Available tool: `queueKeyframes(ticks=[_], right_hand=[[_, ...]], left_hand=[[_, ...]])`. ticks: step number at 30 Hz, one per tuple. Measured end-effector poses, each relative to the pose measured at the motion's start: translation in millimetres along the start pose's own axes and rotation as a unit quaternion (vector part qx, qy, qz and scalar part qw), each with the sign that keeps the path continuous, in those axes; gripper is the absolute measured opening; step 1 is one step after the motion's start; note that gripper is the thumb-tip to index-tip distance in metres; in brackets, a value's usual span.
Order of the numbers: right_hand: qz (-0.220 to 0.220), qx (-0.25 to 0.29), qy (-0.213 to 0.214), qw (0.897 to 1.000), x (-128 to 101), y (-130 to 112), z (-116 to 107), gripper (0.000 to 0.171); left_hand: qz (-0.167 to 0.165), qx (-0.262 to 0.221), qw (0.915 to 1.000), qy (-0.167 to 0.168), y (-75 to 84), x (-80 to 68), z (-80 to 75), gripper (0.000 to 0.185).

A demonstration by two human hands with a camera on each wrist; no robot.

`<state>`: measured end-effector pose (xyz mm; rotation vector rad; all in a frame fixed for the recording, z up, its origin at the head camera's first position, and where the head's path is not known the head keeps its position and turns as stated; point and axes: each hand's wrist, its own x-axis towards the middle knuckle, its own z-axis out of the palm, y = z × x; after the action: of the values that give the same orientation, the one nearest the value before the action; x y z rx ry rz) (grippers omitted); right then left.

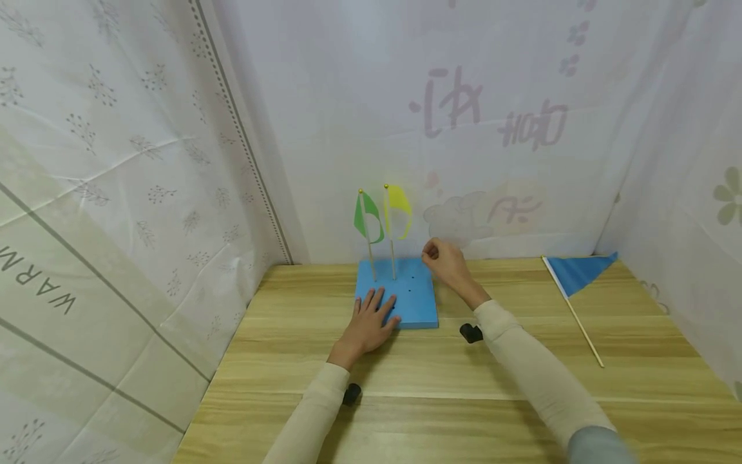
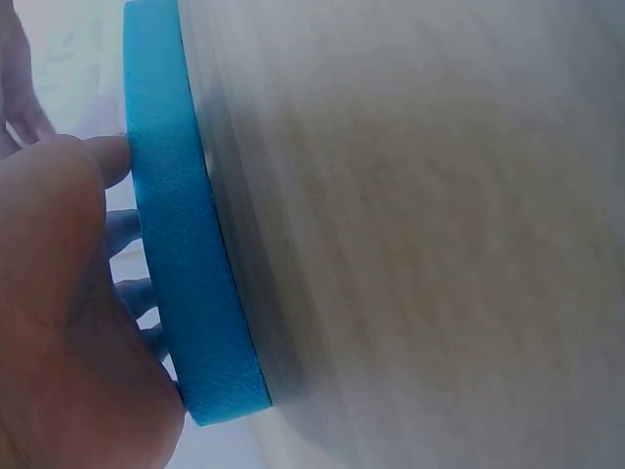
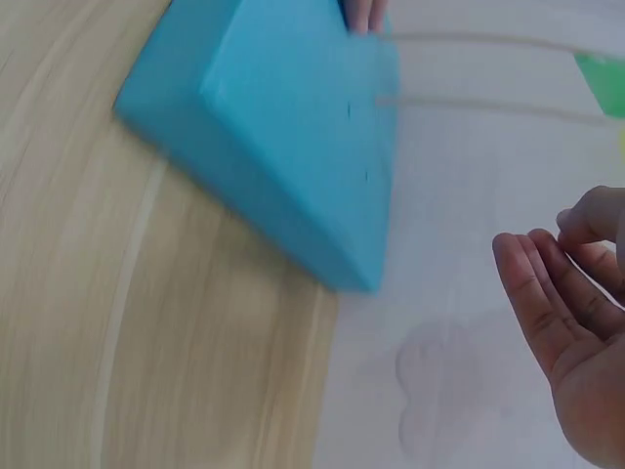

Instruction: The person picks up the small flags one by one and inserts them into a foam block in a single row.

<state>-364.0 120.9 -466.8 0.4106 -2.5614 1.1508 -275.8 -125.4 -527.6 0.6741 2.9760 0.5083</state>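
Nearest, at bottom of head view, two pale sleeves lying over wooden table of light, streaky grain. At centre left, left grip spread flat with straight fingers, pressing on near corner of blue foam block; holding nothing, only steadying. Square, thick, matte, spongy in look, with small holes punched in top. Upright in far left holes: green flag, then yellow flag just beside, both of thin curling sheet on slim wooden sticks with round tips. Over far right corner of block, right grip raised, fingers loosely bent, empty. Far right, blue flag lying flat on table, well apart from block. Judged as pause between plantings: two in, one waiting. Next move probably calls for reaching right, pinching thin stick, aiming at free hole while pressing block down.
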Motion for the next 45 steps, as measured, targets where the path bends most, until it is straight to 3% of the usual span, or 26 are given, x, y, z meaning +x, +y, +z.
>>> queueKeyframes(ticks=[6,17,25,35,40,45], right_hand=[[0.004,-0.011,0.02,1.0,-13.5,29.0,-40.7,0.012],[0.073,-0.054,0.034,0.995,-42.6,79.9,-126.5,0.019],[0.112,-0.073,0.003,0.991,-63.6,109.1,-174.4,0.027],[0.145,-0.128,-0.058,0.979,-90.9,144.3,-207.2,0.033],[0.162,-0.149,-0.101,0.97,-103.7,163.0,-211.9,0.029],[0.158,-0.165,-0.115,0.967,-114.6,177.9,-212.0,0.026]], left_hand=[[0.005,-0.003,1.0,0.0,-0.8,0.1,-0.1,0.062],[-0.002,0.001,1.0,-0.009,0.2,-1.1,-1.3,0.063],[-0.003,0.003,1.0,-0.008,1.7,-1.0,-3.0,0.063],[-0.004,0.006,0.9999,-0.009,1.3,-0.6,-2.0,0.063],[0.002,0.002,1.0,-0.005,0.7,-0.4,-2.3,0.062],[0.006,0.007,0.9999,-0.004,-0.8,0.6,-0.6,0.063]])
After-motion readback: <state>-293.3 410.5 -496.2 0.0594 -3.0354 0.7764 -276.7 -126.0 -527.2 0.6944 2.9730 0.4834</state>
